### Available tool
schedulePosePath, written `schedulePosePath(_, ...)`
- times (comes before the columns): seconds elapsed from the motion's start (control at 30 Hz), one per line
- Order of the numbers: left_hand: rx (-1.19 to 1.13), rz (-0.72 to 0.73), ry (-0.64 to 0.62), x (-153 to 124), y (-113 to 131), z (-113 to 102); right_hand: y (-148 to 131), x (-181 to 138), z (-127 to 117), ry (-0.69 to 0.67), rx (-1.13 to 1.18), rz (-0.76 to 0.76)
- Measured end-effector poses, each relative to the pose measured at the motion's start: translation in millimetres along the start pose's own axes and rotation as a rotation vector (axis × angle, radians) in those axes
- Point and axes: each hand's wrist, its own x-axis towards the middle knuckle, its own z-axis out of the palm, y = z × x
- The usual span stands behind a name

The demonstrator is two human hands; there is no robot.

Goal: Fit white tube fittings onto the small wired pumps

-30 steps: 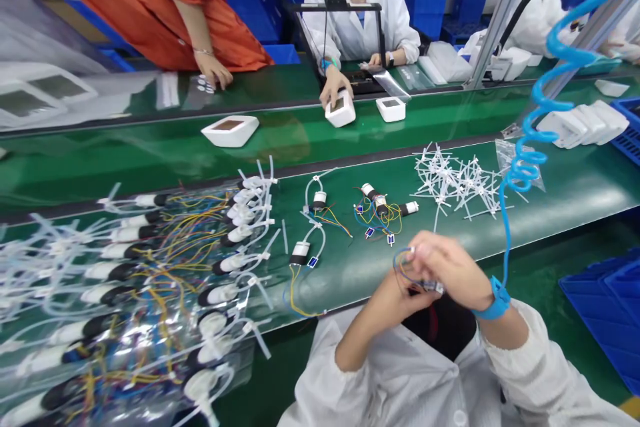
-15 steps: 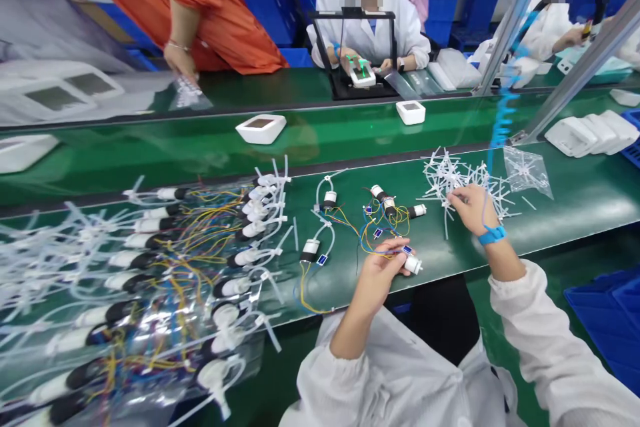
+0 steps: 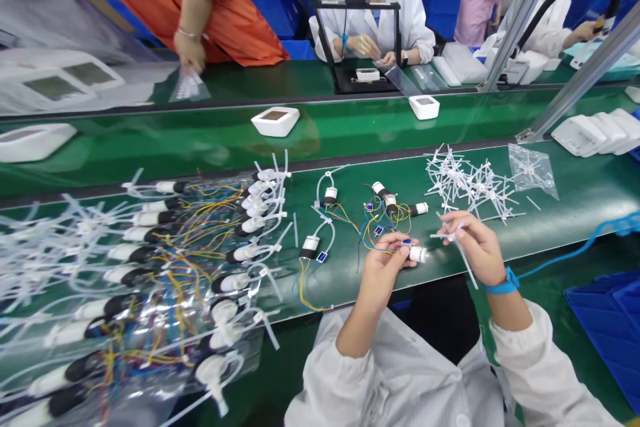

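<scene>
Closed around a small white-and-black pump (image 3: 418, 253) with coloured wires, my left hand (image 3: 381, 273) is above the front edge of the green bench. The pump's white end points right. My right hand (image 3: 477, 250) pinches a thin white tube piece with a connector (image 3: 467, 265), a short distance right of the pump and apart from it. Behind that hand lies a pile of similar white tube pieces (image 3: 483, 188). Several wired pumps (image 3: 384, 195) lie beyond my left hand. Left of it are two pumps (image 3: 311, 247) with tubes attached.
Rows of pumps with tubes and wires (image 3: 135, 253) cover the bench's left. A clear bag (image 3: 533, 170) and white housings (image 3: 583, 133) lie right. White devices (image 3: 275, 121) sit on the green strip behind. Co-workers stand or sit opposite. A blue cord (image 3: 565, 255) runs from my right wrist.
My right hand has come back from the tube pile toward my left hand, bringing a tube piece. The left hand keeps its pump, barely shifted. Across the bench, a co-worker's hand has left the white device.
</scene>
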Motion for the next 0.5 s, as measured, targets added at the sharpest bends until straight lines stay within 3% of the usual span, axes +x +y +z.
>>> schedulePosePath(0.33,0.248,0.085,-0.06,-3.6,-1.5,6.7,9.7,-7.5,14.8,-0.147,-0.093,0.008)
schedulePosePath(0.5,0.242,0.122,-0.022,-1.7,0.4,9.1,11.0,-3.2,20.8,-0.101,-0.034,0.028)
